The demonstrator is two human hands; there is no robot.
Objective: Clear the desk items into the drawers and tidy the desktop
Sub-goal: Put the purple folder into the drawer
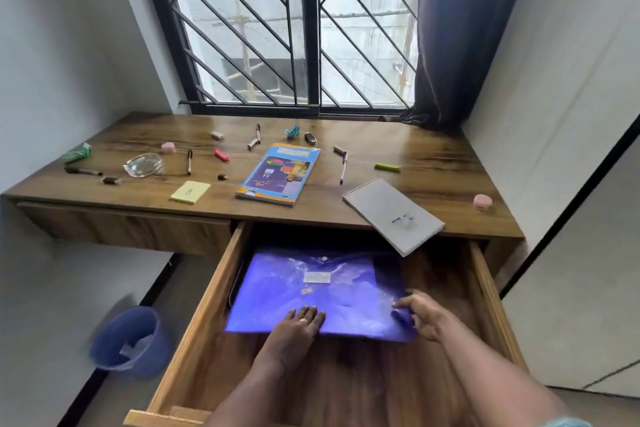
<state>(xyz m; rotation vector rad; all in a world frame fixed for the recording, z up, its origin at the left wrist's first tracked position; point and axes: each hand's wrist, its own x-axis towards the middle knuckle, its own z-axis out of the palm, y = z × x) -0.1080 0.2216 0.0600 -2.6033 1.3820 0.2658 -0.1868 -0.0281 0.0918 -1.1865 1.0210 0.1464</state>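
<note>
A blue plastic folder (pixel 322 291) lies flat inside the pulled-out right drawer (pixel 194 308). My left hand (pixel 298 326) presses flat on the folder's near edge, fingers spread. My right hand (pixel 420 314) pinches the folder's near right corner. On the wooden desk (pixel 433 156) lie a colourful exercise book (pixel 278 173), a grey spiral notepad (pixel 393 215) overhanging the front edge above the drawer, a yellow sticky pad (pixel 190 191), several pens and markers (pixel 188 161), erasers and small clips.
The left drawer (pixel 121 225) is shut. A blue waste bin (pixel 126 340) stands on the floor at the left. A barred window (pixel 294 24) and a dark curtain (pixel 460 31) are behind the desk. White walls close in on both sides.
</note>
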